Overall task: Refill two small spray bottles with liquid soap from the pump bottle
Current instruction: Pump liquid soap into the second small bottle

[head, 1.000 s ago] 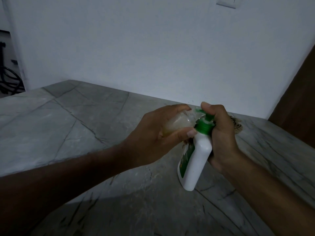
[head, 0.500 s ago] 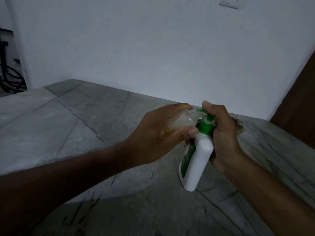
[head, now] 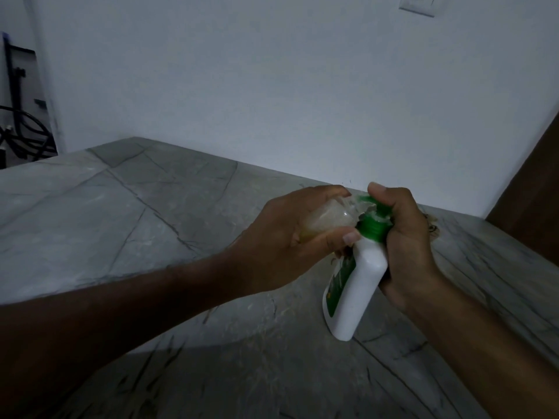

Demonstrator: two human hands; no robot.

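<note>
White plastic pump bottle (head: 357,285), light but slippery, is gripped at its neck by the right hand (head: 405,243), while the left hand (head: 290,240) cradles the soft clear spray bottle (head: 328,219).

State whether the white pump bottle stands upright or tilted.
Tilted: white plastic pump bottle leans, its green collar toward the right hand.

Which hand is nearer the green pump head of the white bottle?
Right. The right hand grips the green pump head; the left hand, holding a small clear bottle, sits beside its spout.
</note>
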